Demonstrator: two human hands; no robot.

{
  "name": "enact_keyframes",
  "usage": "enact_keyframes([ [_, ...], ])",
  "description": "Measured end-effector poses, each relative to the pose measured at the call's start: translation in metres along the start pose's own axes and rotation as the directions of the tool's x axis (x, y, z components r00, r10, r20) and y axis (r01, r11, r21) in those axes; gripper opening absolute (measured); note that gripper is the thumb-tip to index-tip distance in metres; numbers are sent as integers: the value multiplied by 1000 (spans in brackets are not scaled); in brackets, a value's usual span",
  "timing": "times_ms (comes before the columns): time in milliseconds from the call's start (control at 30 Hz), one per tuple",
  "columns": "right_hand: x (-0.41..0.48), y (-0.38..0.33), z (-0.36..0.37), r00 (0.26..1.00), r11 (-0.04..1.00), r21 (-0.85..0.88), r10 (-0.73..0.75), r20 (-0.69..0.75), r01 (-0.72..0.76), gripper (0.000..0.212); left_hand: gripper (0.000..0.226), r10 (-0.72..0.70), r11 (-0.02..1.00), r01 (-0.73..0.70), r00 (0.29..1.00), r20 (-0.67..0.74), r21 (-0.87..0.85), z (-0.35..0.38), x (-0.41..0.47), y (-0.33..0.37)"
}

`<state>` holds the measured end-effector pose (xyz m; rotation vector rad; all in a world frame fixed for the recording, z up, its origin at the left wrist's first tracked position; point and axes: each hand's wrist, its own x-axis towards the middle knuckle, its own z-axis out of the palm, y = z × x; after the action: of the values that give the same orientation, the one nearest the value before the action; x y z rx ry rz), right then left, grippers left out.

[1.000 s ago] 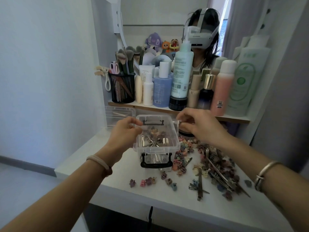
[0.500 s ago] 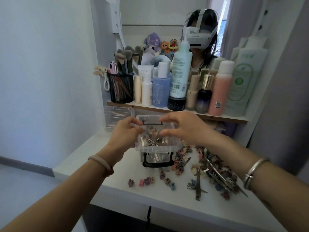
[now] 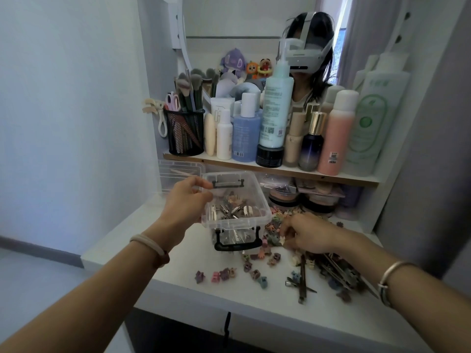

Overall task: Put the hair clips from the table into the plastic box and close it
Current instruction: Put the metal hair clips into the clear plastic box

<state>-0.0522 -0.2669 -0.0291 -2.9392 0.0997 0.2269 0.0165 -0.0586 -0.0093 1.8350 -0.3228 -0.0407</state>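
At the left rim of the plastic box [image 3: 229, 223], the left hand [image 3: 187, 200] curls its fingers over the edge and holds the box steady on the table [image 3: 204, 299]. Over on the right, the right hand [image 3: 309, 234] is down in the heap of hair clips [image 3: 331, 266] just beside the box, fingers curled into the pile. Whether a clip is actually pinched I cannot tell; the knuckles hide it. Inside the box, metal clips and a few small claw ones lie across the bottom. Plenty more sit outside: that heap, plus a loose row of little claw clips [image 3: 224, 273] nearer the front edge. So this is mid-loading, by my reading, well short of done. The next move calls for a firm pinch, a lift over the right wall and a drop inside. What looks like the clear lid [image 3: 178, 171] lies behind the box at the back left, and the black front latch [image 3: 238, 242] hangs down.
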Motion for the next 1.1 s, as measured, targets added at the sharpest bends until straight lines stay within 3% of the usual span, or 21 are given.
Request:
enact_keyframes([
  [200,3,2,4,997,998,48,45,56,-47,21,12,-3,1000,3,1000,-4,12,-2,1,-1],
  [400,6,0,6,998,1000,0,16,-60,-17,26,12,-1,1000,1,1000,-12,15,-5,2,-1],
  [700,6,-3,6,995,990,108,81,51,-87,36,11,-7,1000,7,1000,-9,8,-7,-1,-1],
  [1100,8,-4,6,999,996,-85,9,-46,-13,42,11,0,1000,0,1000,-24,16,-12,-1,-4],
])
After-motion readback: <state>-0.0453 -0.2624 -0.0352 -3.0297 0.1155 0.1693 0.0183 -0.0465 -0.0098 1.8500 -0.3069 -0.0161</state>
